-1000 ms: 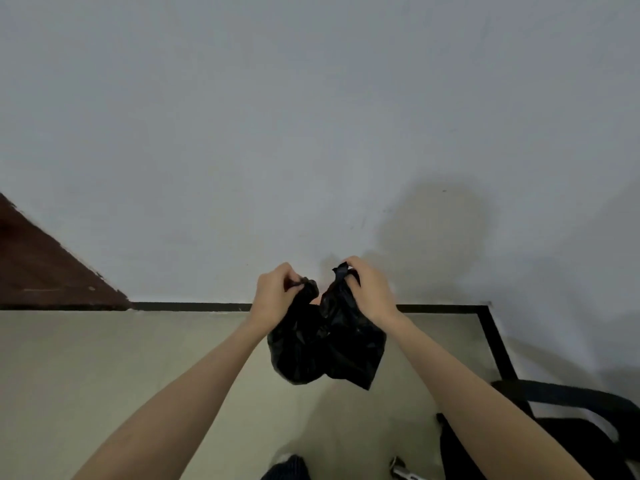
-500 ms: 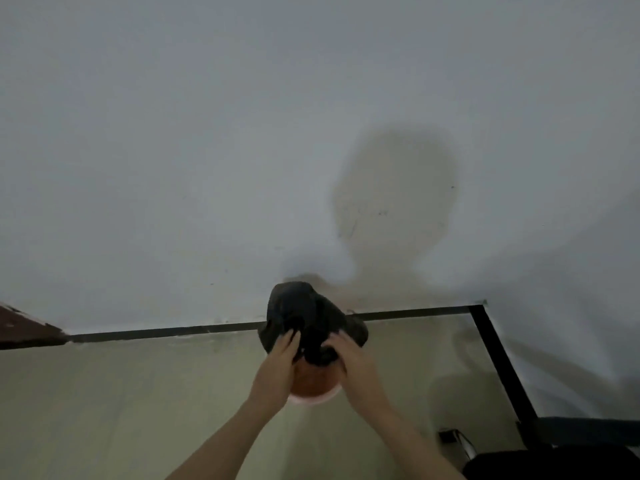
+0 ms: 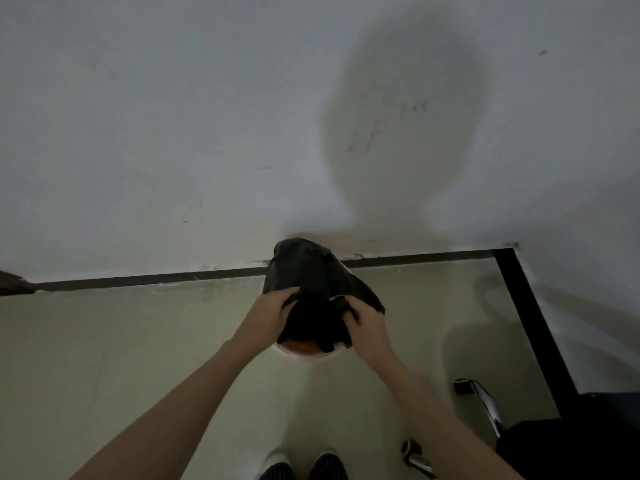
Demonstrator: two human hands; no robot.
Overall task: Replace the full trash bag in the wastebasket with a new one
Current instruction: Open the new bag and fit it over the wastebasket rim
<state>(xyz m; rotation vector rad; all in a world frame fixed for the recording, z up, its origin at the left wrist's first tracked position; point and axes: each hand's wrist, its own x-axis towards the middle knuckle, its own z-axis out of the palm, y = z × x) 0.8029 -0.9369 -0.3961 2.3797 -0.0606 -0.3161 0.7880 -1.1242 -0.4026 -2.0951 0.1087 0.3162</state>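
Your left hand (image 3: 273, 311) and right hand (image 3: 367, 323) each grip the black bag (image 3: 311, 271) over the bin (image 3: 304, 355) on the floor. It looks partly fitted; the near rim stays bare.

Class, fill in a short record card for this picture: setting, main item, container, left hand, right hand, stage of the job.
setting: floor beside a white wall
main item: black trash bag
container: wastebasket, only its near rim shows under the bag
left hand: grips bag edge
right hand: grips bag edge
stage: bag draped over basket, not yet fitted
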